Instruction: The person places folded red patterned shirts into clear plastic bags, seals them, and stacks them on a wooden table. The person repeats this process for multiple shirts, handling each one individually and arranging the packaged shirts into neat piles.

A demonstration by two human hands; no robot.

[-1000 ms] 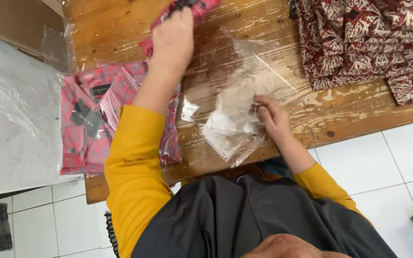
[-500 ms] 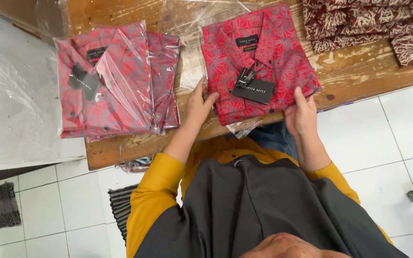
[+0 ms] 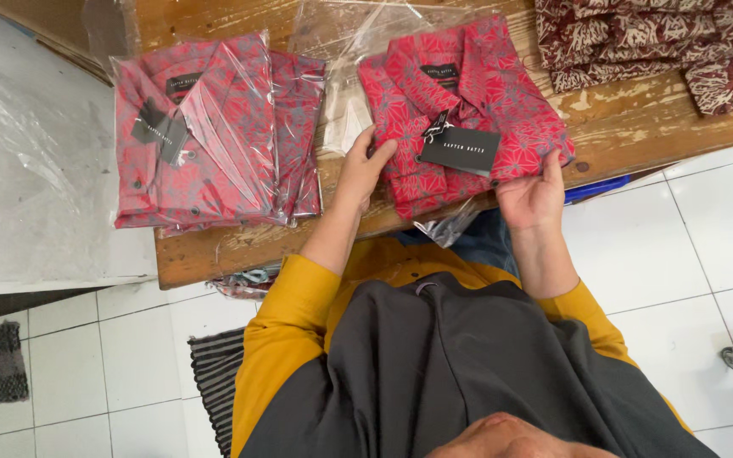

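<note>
The person is holding a folded red patterned shirt [image 3: 468, 110] by its two sides at the near edge of the wooden table [image 3: 629, 131]. The left hand [image 3: 365, 165] is pressing on the shirt's left edge, with the grip closed on the fabric. The right hand [image 3: 533, 193] is taking the near right corner, with the thumb on top and the other fingers under, so this grip is clamped on the shirt too. A black hang tag [image 3: 460, 149] is lying on the front of the shirt.

To do this step well, I think both hands should be keeping the same pressure, so the fold is not opening and the tag is staying flat. The shirt should be sliding straight, with the edges parallel to the clear plastic bag [image 3: 345, 93] that is lying partly under it and to its left.

The shirt's collar is pointing to the far side of the table, and the folded bottom is pointing near, toward the person. Its long axis is running from near to far and is leaning a little to the right at the far end.

Left of it, well apart from the hands, a bagged red shirt [image 3: 205, 127] is lying flat. At the far right, a pile of dark red patterned cloth [image 3: 663, 42] is resting.
</note>
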